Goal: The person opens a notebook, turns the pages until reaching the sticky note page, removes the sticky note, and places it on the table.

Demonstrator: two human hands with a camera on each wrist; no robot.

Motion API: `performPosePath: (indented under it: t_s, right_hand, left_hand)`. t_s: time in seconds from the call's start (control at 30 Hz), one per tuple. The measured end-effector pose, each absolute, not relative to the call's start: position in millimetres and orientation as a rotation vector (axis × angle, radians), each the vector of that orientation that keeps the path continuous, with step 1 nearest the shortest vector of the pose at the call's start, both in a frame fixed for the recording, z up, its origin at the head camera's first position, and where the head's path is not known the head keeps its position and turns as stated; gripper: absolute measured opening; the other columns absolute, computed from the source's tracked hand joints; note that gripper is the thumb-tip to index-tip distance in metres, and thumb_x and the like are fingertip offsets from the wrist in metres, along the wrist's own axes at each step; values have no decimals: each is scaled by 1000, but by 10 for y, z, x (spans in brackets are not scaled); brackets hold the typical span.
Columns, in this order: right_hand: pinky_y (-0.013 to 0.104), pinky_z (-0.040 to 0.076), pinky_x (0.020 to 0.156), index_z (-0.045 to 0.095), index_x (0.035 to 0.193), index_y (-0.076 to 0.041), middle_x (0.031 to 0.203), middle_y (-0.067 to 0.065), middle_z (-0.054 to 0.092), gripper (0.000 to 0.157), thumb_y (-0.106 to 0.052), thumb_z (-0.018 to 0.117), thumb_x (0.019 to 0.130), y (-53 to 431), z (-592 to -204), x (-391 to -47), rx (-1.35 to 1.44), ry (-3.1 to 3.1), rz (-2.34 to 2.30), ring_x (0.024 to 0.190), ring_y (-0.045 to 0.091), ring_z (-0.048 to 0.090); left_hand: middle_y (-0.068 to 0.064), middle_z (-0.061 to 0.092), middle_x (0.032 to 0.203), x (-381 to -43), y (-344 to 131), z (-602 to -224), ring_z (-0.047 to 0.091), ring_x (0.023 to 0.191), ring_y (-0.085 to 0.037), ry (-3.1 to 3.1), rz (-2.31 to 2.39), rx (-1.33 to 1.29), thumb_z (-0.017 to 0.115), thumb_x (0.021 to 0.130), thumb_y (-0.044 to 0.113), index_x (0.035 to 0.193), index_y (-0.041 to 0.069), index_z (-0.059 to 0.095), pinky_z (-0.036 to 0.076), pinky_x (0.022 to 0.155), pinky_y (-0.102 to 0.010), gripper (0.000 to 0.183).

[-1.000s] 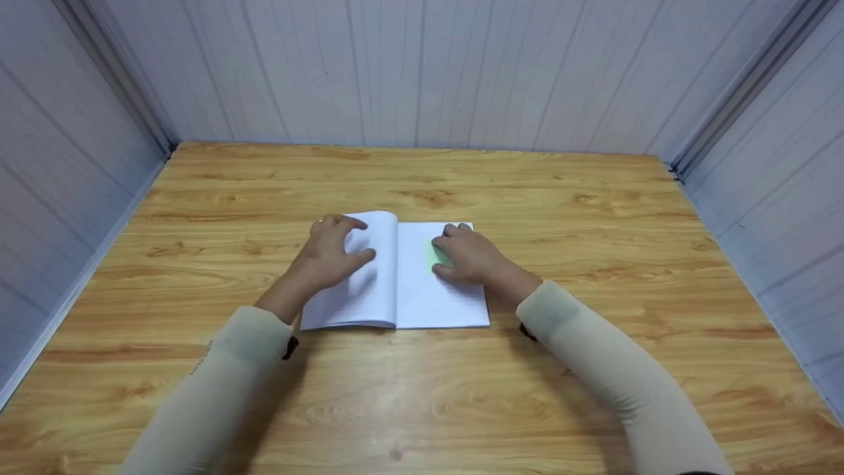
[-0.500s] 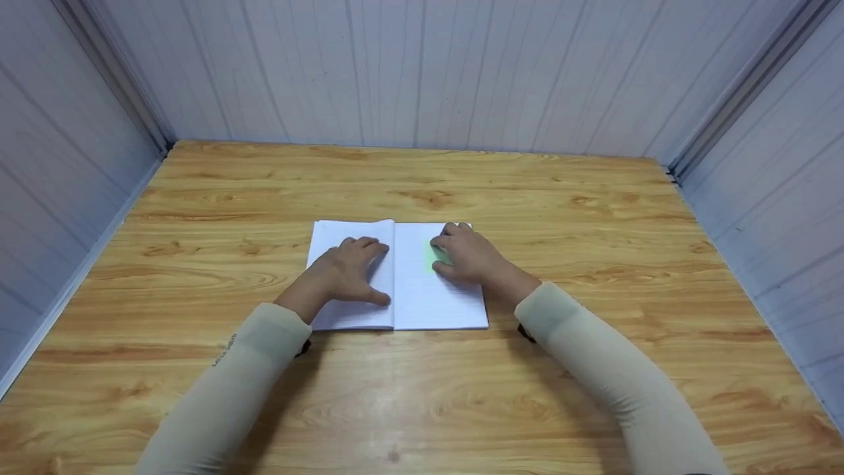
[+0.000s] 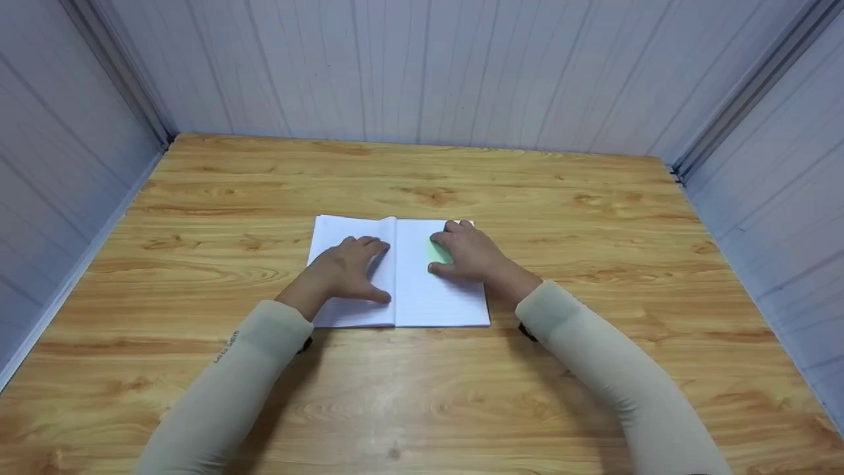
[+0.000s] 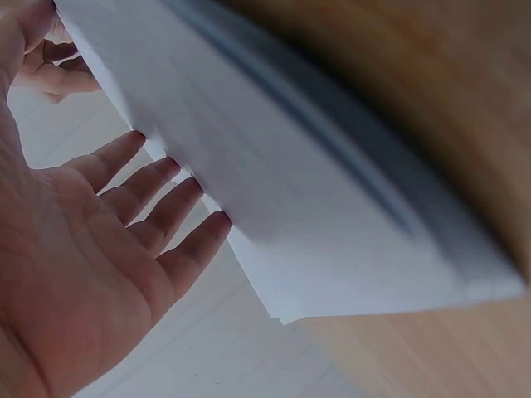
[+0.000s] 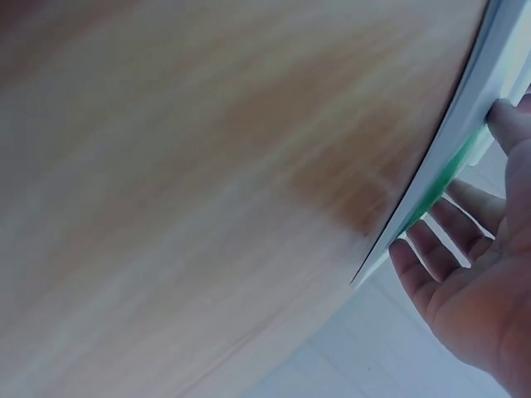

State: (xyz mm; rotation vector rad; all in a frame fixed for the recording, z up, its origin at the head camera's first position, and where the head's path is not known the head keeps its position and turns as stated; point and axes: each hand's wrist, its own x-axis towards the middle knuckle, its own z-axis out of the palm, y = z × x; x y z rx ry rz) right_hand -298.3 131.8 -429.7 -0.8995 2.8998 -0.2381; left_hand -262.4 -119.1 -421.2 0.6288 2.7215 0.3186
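Observation:
A notebook with white lined pages lies spread on the wooden table. My left hand rests on its left page near the fold, thumb and fingers apart. In the left wrist view, the fingertips of my left hand touch the paper. A pale green sticky note is on the right page, partly covered by my right hand. The right wrist view shows the green note under the fingertips of my right hand, which are spread and press on the page.
The wooden table extends around the notebook on all sides. Pale panelled walls stand along its back, left and right.
My left hand has moved right and nearer, onto the left page by the fold. The bulging left pages now lie flatter. My right hand has stayed over the green note.

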Motion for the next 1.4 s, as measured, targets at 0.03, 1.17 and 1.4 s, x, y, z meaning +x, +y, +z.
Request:
performPosePath:
  t_s: [0.03, 1.17, 1.4]
  right_hand:
    - [43, 45, 89, 57, 132, -12, 122, 12, 55, 59, -48, 63, 87, 1313, -4295, -2985, -898, 2898, -238, 105, 28, 49]
    - [38, 52, 78, 68, 111, -5, 97, 10, 64, 24, -16, 63, 90, 1362, -4255, -2992, -774, 3092, -608, 86, 22, 58]
    - [38, 51, 78, 67, 110, -6, 98, 10, 64, 24, -18, 63, 90, 1400, -4220, -2978, -724, 3118, -687, 86, 21, 59]
  left_hand:
    - [-9, 33, 155, -2624, -1191, -4210, 31, 141, -33, 2720, 314, 625, 67, 71, 63, 150, 16, 32, 31, 112, -50, 98]
    - [-11, 35, 153, -2622, -1167, -4188, 34, 138, -35, 2726, 318, 617, 71, 70, 61, 149, 15, 33, 33, 111, -49, 99]
    - [-10, 34, 154, -2628, -1151, -4197, 33, 140, -34, 2711, 289, 590, 69, 70, 63, 150, 16, 31, 31, 112, -48, 101]
